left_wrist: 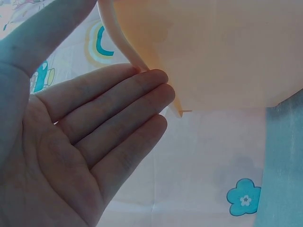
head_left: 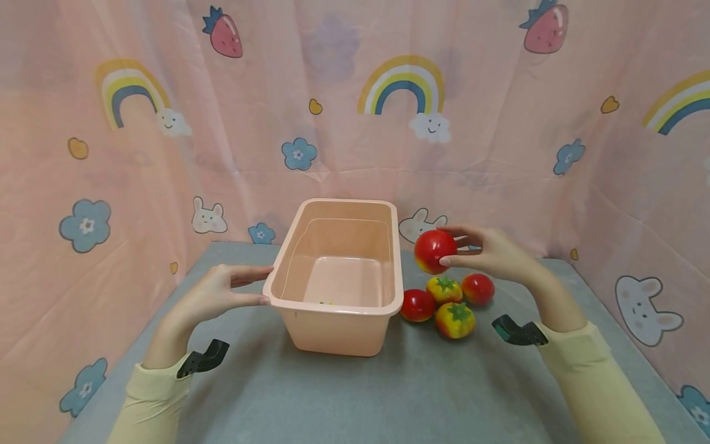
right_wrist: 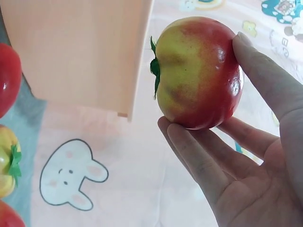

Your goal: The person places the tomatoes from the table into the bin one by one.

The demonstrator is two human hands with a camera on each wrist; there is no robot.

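A peach-coloured plastic bin [head_left: 338,328] stands on the grey table. My left hand [head_left: 213,296] is at its left rim, fingertips and thumb touching the edge; in the left wrist view its fingers [left_wrist: 116,101] are extended. To the right of the bin, my right hand [head_left: 490,254] pinches a glossy red-and-yellow tomato [head_left: 434,251] between thumb and fingers, held in the air. Its green calyx [right_wrist: 155,68] points toward the bin in the right wrist view. Below it lie several more tomatoes, among them a red one [head_left: 418,306] and a yellowish one [head_left: 455,320].
Behind the bin, a pink curtain [head_left: 344,172] printed with rainbows and rabbits hangs at the table's back. Inside the bin, a bit of yellow-green [head_left: 326,303] shows above the near rim; the rest of it is hidden. Grey tabletop [head_left: 333,401] stretches toward the front.
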